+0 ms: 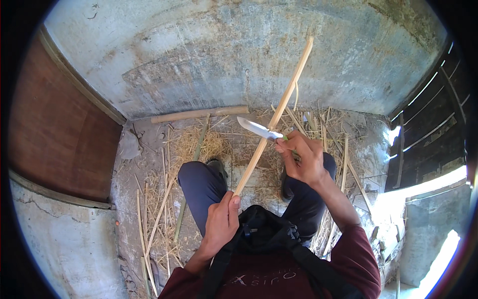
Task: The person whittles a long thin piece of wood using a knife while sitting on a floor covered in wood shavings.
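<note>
1. the left hand (222, 222) is gripping the lower end of a long, slim, pale wooden stick (281, 105), its fingers curling closed around it.
2. the stick is slanting up and rightward from that fist, passing left of the right hand (304, 157) and reaching well beyond it.
3. the right hand is holding, fingers closed, a silvery, pointed metal knife (254, 126), whose blade is crossing the stick.
4. a thin, pale, curled sliver (297, 94) is hanging beside the stick's upper part.
5. fingers are hiding most of the knife's handle; the left fist is covering the stick's bottom end.
6. glare is washing out the right edge.
</note>
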The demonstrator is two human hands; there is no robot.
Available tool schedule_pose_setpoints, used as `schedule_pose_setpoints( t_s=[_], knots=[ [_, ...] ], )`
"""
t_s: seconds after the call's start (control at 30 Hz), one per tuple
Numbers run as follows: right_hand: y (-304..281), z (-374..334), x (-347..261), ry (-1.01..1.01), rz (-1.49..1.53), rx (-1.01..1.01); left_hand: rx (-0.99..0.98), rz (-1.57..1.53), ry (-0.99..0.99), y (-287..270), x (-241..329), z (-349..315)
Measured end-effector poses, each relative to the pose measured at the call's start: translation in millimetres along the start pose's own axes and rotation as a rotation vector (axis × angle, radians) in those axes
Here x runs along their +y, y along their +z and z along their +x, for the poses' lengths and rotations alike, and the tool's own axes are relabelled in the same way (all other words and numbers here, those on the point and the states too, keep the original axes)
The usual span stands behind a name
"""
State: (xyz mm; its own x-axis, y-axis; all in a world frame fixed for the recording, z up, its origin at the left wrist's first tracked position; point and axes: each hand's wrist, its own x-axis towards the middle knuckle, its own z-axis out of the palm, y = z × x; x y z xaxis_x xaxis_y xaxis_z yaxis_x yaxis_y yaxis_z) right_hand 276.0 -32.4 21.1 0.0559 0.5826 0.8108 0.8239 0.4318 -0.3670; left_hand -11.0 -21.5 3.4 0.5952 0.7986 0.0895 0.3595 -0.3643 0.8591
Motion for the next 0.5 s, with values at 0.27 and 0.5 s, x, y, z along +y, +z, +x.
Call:
schedule_pose_setpoints(
  t_s=[0.27, 0.5],
  knots=[
    [2, 9, 24, 0.020, 0.057, 0.090, -0.003, 0.039, -0.021, -2, -7, -3],
    [4, 6, -2, -0.103, 0.021, -0.151, 0.038, 0.067, -0.018, -6, -7, -4]
  ],
)
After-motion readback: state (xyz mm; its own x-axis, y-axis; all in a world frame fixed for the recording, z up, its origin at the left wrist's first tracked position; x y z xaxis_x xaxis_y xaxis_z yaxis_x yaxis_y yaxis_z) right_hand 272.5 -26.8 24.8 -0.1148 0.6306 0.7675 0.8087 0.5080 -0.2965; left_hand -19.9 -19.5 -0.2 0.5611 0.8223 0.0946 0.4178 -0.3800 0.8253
